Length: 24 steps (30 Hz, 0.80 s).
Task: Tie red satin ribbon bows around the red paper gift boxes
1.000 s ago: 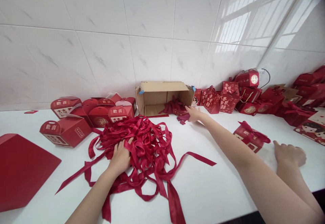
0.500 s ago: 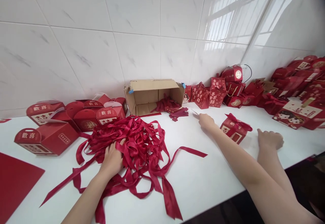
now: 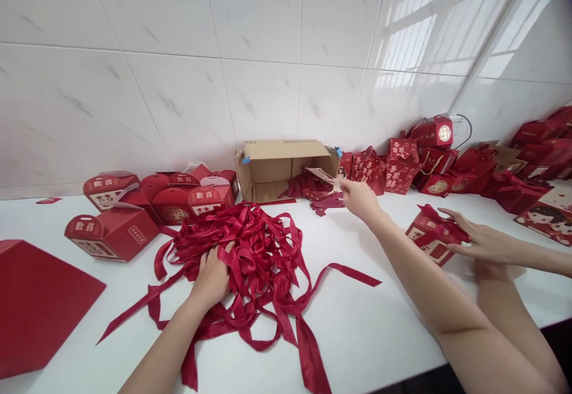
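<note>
My left hand [image 3: 211, 278] rests in a big tangle of dark red satin ribbon [image 3: 250, 257], its curled fingers partly hidden among the loops. Over at the cardboard box, my right hand [image 3: 360, 198] is stretched out and closed on the edge of a small printed card [image 3: 322, 176]. Inside the open cardboard box [image 3: 264, 180] and spilling from its front lie dark red ribbon pieces [image 3: 328, 202]. To the right, another person's hand [image 3: 485, 242] touches a small red gift box [image 3: 426, 236] topped with a bow. That person's other forearm [image 3: 500, 287] shows below, its hand hidden.
Red gift boxes [image 3: 114, 233] are grouped left of the ribbon. A flat red sheet [image 3: 44, 304] lies on the white table [image 3: 357, 316] at far left. More red boxes [image 3: 402, 167] stand along the tiled wall [image 3: 263, 102], with stacks [image 3: 543, 146] at far right.
My right hand has lifted the card and turned its printed face into view. The other person's hand has come in from the right onto the bowed box. My left hand stays in the ribbon.
</note>
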Motion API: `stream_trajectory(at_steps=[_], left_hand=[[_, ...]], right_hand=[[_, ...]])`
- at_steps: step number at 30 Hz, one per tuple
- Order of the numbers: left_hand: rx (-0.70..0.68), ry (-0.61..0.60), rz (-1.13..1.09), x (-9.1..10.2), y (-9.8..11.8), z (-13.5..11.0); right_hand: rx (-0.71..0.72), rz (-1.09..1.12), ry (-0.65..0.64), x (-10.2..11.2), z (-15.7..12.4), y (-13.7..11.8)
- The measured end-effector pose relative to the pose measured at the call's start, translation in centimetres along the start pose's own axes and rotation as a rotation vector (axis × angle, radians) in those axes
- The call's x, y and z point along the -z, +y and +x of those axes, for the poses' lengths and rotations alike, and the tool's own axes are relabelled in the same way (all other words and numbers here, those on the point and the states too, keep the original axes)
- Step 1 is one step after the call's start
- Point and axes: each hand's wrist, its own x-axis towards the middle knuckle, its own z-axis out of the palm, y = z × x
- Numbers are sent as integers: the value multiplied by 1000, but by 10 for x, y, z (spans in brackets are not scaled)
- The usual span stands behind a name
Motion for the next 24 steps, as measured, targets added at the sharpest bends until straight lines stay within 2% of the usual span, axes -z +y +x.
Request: stream_trajectory(at_steps=[2, 5, 7, 9, 11, 12, 15, 17, 19, 21, 22, 24], left_hand=[[1, 6, 2, -1, -1, 0], [-6, 23, -15, -3, -2, 0], [-10, 37, -45, -4, -2, 0], [-7, 55, -98, -1, -1, -3], [-16, 82, -175, 6, -1, -7], [-31, 100, -226, 12, -1, -9], [-71, 173, -424, 34, -5, -17], [11, 300, -504, 46, -11, -21], [162, 457, -489, 53, -20, -24], [296, 570, -432, 55, -29, -25], [346, 597, -411, 55, -33, -25], [451, 623, -383, 53, -39, -23]], right_hand=[[23, -31, -34, -12, 15, -17], [61, -68, -150, -38, 32, -47], [118, -55, -204, -54, 28, -67], [214, -21, -250, -61, 10, -83], [343, 22, -342, -55, -19, -93], [445, 47, -443, -46, -36, -96], [602, -33, -619, -9, -91, -96], [692, -129, -816, 13, -125, -95], [858, -130, -1094, 24, -151, -95], [942, -204, -1269, 20, -160, -97], [942, -237, -1293, 14, -157, -99], [906, -212, -1213, -4, -136, -105]])
